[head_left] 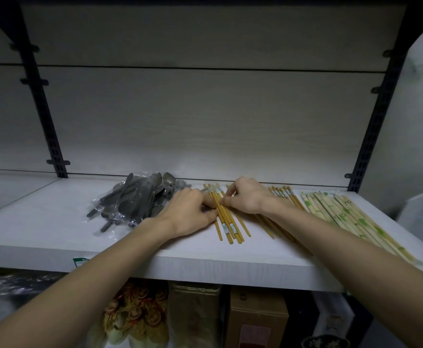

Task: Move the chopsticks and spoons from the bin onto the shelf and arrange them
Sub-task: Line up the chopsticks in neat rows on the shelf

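1. The yellow chopsticks [226, 217] lie in a loose bundle on the white shelf [55, 222], between the two hands. They look like thin, stiff, light rods, likely smooth enough to roll apart, so I judge the middle of the bundle the best place to take hold.
2. The left hand [189, 213] has its fingers curled against the left side of the bundle; the right hand [245, 197] pinches the sticks from the right with thumb and fingertips.
3. A second group of yellow sticks [282, 194] lies partly under the right wrist.
4. The wrapped chopsticks [343, 217], pale with green print, lie side by side at the right end of the shelf; their wrappers look thin and slippery.
5. The spoons [140, 197] are grey metal, heaped in clear crinkled plastic just left of the left hand. They are probably heavier, and the bag floppy.
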The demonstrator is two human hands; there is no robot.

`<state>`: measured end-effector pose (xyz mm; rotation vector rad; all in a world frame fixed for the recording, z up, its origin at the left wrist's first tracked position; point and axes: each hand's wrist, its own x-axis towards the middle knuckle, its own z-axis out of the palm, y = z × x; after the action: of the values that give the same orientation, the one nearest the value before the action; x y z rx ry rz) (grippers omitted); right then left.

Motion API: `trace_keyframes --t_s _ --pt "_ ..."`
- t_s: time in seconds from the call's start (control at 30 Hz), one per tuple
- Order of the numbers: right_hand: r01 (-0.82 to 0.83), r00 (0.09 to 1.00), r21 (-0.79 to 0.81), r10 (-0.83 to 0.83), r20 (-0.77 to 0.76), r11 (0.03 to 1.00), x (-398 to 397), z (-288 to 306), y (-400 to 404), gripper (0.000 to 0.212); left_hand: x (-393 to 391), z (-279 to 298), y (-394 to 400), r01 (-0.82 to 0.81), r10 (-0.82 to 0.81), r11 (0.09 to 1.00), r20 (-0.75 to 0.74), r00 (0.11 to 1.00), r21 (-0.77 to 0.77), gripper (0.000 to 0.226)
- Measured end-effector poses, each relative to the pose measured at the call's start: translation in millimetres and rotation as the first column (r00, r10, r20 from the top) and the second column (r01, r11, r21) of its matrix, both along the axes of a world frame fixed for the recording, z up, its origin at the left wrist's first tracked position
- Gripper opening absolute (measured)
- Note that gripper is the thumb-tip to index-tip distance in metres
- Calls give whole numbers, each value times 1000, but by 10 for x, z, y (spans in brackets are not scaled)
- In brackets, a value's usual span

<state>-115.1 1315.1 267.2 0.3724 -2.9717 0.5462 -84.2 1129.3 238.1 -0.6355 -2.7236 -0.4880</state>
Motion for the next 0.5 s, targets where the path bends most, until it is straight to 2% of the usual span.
trace_keyframes --t_s 0.17,0.33,0.5 --pt "32 994 -15 -30 108 999 12 37 -46 27 -5 59 -62 -59 56 995 -39 998 -78 47" --pt "63 975 -10 -60 215 998 27 100 -80 34 40 123 -26 -149 165 971 75 983 -188 50" --pt "121 964 -1 -118 240 993 33 77 -72 35 39 103 -11 -167 212 948 144 967 -270 70"
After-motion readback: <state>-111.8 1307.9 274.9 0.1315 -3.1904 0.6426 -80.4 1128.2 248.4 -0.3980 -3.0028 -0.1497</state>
